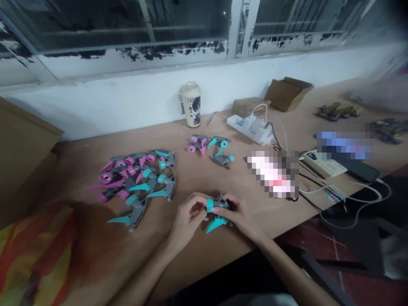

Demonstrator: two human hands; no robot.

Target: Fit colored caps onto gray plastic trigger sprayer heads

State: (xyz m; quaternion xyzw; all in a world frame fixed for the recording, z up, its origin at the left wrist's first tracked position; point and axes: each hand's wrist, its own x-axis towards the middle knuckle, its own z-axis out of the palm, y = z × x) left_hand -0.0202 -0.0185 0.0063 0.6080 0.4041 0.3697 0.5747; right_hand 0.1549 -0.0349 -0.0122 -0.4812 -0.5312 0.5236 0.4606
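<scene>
A grey and teal trigger spray head (219, 205) is held between my two hands, above the table's front part. My right hand (239, 214) is closed around its grey body, thumb lying along the near side. At its teal collar, the fingers of my left hand (190, 214) are pinched together. The teal trigger (216, 224) points down and to the left. To the left lies a pile of similar spray heads (140, 174), some with pink parts and some with teal. Beyond my hands is a smaller group of them (204, 143), pink and teal.
A printed cup (193, 106) stands against the wall. Right of it are a white power strip (250, 127), an open cardboard box (288, 93), lit blurred-out screens and tangled cables (357, 197). A red and yellow bag (38, 255) lies front left, with a cardboard box (25, 157) behind it.
</scene>
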